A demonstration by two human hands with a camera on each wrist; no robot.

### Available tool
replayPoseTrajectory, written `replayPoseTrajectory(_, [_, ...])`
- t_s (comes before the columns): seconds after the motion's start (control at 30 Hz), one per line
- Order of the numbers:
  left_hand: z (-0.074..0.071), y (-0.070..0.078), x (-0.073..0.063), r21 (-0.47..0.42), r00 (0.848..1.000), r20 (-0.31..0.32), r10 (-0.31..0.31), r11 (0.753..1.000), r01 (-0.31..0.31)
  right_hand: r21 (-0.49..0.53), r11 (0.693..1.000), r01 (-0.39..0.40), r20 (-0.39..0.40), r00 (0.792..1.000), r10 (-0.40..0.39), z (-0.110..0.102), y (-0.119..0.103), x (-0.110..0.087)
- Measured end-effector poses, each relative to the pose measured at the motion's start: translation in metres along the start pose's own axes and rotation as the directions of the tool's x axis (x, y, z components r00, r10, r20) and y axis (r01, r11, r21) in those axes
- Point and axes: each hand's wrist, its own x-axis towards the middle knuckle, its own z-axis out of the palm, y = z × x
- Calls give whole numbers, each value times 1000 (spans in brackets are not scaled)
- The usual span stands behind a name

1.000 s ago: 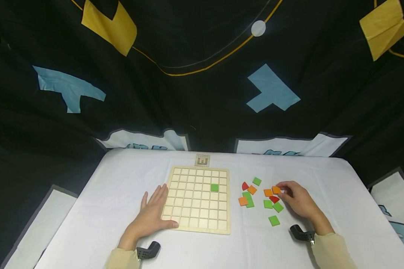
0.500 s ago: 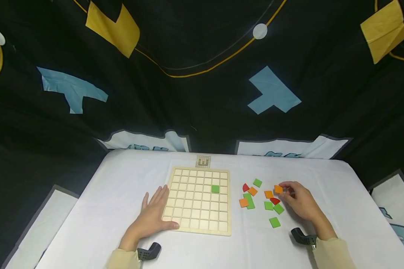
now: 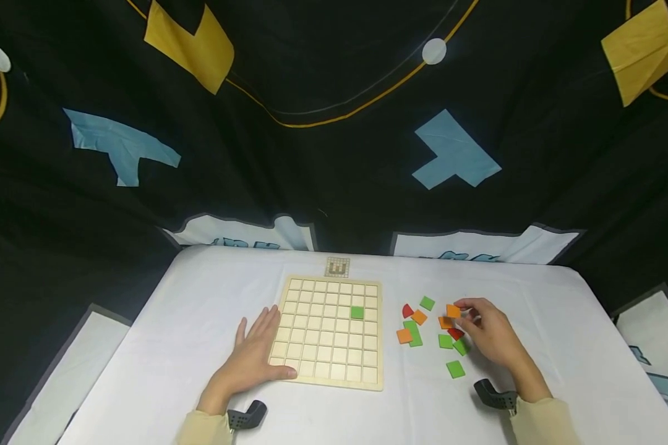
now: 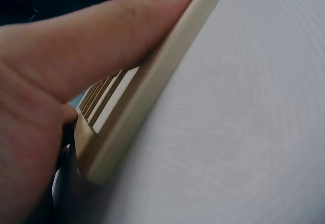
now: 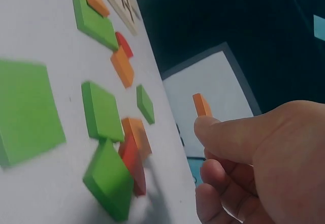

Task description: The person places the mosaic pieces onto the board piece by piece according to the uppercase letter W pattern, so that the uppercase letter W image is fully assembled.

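Note:
My right hand (image 3: 491, 329) pinches an orange square tile (image 5: 201, 105) between thumb and fingers, held above the table among the loose pieces. Below it lie another orange tile (image 3: 444, 322), a red quarter-circle piece (image 3: 456, 334) and green square tiles (image 3: 445, 341). Flat on the left edge of a wooden grid board (image 3: 334, 346) rests my left hand (image 3: 252, 353), fingers spread and straight, thumb along the near edge. In the left wrist view that thumb (image 4: 101, 41) lies over the board's rim. One green tile (image 3: 357, 313) sits in a cell at the board's upper right.
A small patterned card (image 3: 337, 267) lies just beyond the board. Left of the right hand's pieces is a second cluster, with a red piece (image 3: 407, 311), orange tiles (image 3: 404, 336) and green pieces (image 3: 415, 335). A dark printed curtain (image 3: 334, 173) hangs behind the white table.
My right hand has lifted the orange tile off the table, and now moves slightly left with it. The left hand stays on the board. The head view shifts slightly.

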Motion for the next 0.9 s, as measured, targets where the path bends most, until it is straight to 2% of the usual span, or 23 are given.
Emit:
replayPoseTrajectory(0.23, [-2, 1, 0, 4, 1000, -9, 3, 1000, -3, 20, 1000, -5, 10, 1000, 5, 10, -11, 1])
replayPoseTrajectory(0.47, [-2, 1, 1, 7, 1000, -3, 2, 1000, -2, 56, 998, 37, 13, 999, -38, 23, -22, 2])
replayPoseTrajectory(0.7, [-1, -1, 0, 8, 1000, -2, 5, 1000, -5, 103, 993, 57, 49, 997, -62, 42, -37, 1])
replayPoseTrajectory(0.9, [-2, 0, 1, 0, 1000, 0, 3, 1000, -3, 112, 991, 78, 39, 996, -83, 54, -50, -1])
